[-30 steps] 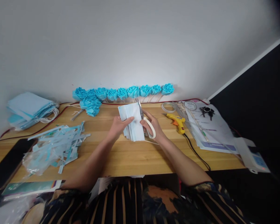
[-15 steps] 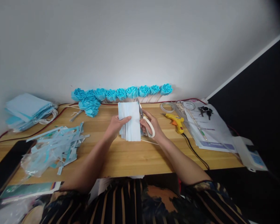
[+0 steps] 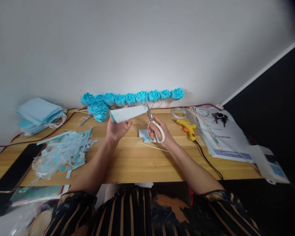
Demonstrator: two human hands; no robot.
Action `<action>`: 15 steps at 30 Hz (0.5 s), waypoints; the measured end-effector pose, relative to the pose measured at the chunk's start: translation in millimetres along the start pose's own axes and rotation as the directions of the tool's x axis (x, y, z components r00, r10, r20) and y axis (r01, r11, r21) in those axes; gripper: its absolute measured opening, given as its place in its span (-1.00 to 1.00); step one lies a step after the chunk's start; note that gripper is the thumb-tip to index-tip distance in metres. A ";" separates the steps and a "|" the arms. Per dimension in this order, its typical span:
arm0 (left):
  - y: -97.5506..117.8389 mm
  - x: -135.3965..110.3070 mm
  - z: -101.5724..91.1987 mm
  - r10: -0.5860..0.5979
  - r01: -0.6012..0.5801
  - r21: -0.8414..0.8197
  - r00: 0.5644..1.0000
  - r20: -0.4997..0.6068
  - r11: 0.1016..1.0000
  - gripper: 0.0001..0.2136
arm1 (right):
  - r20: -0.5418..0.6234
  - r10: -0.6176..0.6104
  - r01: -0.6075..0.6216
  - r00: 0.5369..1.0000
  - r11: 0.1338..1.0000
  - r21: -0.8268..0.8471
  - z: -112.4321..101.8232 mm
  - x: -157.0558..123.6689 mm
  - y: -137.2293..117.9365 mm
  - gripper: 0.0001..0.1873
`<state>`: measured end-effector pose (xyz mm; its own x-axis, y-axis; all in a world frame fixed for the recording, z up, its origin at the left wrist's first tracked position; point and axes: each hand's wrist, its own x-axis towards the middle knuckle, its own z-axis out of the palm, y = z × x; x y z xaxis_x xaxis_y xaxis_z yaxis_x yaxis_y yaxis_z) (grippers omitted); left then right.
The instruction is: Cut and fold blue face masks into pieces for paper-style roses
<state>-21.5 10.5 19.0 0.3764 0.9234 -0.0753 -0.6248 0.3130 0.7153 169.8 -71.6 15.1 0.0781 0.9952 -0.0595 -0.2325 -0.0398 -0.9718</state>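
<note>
Left hand [image 3: 118, 129] clamps a folded pale-blue sheet [image 3: 127, 113] in its fingers [image 3: 129, 124]; right hand [image 3: 167, 135] grips white-handled scissors [image 3: 162, 131], blades [image 3: 149, 113] ahead of its fingers.

Metal-bladed scissors [image 3: 149, 114] are gleaming, while the blue sheet [image 3: 129, 113] is looking matt and cloth-like. Smooth, grained wood is surfacing the table [image 3: 137, 167].
</note>
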 end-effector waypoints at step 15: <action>-25.2 -5.2 11.5 -0.020 0.032 -0.056 0.979 0.205 0.998 -0.77 | 0.032 0.008 -0.005 0.999 0.995 -0.095 4.6 -0.9 5.6 -0.13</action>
<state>0.2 -4.8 9.4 0.5208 0.8520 0.0541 -0.6495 0.3543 0.6727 163.9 -72.2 10.8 0.0456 0.9971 -0.0602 -0.1395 -0.0533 -0.9888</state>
